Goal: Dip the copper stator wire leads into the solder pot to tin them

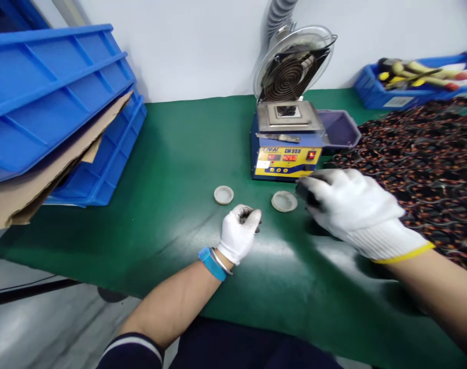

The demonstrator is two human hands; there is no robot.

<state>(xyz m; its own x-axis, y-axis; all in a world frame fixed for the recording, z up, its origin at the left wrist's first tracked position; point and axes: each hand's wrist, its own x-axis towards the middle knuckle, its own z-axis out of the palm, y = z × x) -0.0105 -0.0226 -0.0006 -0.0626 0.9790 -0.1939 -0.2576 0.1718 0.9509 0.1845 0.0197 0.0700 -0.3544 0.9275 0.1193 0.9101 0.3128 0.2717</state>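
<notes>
My left hand [239, 233], in a white glove with blackened fingertips, is curled closed above the green table. Thumb and fingers press together; anything between them is hidden. Just beyond it lies a small round dish [223, 203] with a pale inside. A second shallow dish [284, 208] sits between my two hands. My right hand [351, 202], also gloved, hovers to the right of that dish, smeared by motion. Its dark fingertips bend downward, and I cannot tell whether they hold a dark piece. Behind the dishes stands a solder pot [285, 148] with lit red digits.
Dark parts with copper-coloured windings [414, 164] cover the right side. A purple bin [343, 128] sits beside the pot, under a round fume hood [295, 64]. Pliers [429, 74] lie in a blue bin [397, 101]. Blue crates [52, 87] with cardboard [60, 159] stand left.
</notes>
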